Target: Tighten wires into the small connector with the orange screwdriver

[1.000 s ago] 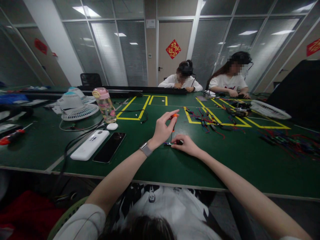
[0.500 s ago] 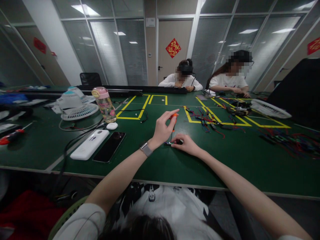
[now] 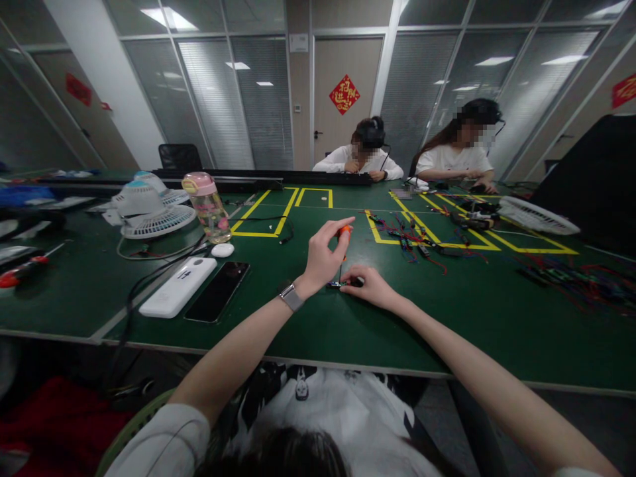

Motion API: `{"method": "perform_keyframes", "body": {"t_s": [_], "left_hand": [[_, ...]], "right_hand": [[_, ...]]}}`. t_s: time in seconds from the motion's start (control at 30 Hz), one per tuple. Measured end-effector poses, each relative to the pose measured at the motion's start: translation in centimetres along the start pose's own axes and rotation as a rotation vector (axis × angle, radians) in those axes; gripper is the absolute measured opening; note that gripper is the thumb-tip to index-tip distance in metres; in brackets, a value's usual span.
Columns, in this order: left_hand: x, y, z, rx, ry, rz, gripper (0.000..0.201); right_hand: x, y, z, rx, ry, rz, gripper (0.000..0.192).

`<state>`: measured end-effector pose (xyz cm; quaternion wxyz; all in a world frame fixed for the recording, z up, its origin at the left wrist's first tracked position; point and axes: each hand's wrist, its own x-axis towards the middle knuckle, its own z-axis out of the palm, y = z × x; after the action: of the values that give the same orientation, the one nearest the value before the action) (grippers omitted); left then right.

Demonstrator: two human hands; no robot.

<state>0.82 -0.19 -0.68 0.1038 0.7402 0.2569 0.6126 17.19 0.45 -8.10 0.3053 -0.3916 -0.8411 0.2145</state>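
Observation:
My left hand is closed around the orange handle of a screwdriver, held upright with its thin shaft pointing down. The shaft's lower end meets a small dark circuit board lying on the green table. The fingertips of my right hand pinch the board's right side and partly hide it. Both hands are close together, the left one above and slightly left of the right. The exact spot under the screwdriver's tip is too small to make out.
To the left are a black phone, a white power bank, a white earbud-like case, a drink bottle and a white fan. Wired boards lie to the right. Two people sit across the table.
My left fingers have shifted slightly around the screwdriver's handle. My right hand and the circuit board stay in place.

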Motion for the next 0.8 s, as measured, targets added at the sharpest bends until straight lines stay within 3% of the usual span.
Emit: {"method": "perform_keyframes", "body": {"t_s": [0.13, 0.43, 0.67, 0.8], "left_hand": [[0.08, 0.2, 0.01, 0.126, 0.077, 0.015, 0.009], [-0.02, -0.25, -0.1, -0.061, -0.034, -0.017, 0.03], [-0.19, -0.02, 0.17, 0.117, 0.064, 0.023, 0.017], [-0.2, -0.1, 0.13, 0.114, 0.073, 0.027, 0.019]], "right_hand": [[-0.05, -0.15, 0.0, 0.001, 0.003, 0.014, 0.011], [-0.03, -0.04, -0.05, -0.006, 0.005, -0.005, 0.011], [-0.04, -0.08, -0.01, 0.004, 0.005, 0.012, 0.011], [-0.04, -0.11, 0.0, -0.011, 0.008, 0.003, 0.009]]}}
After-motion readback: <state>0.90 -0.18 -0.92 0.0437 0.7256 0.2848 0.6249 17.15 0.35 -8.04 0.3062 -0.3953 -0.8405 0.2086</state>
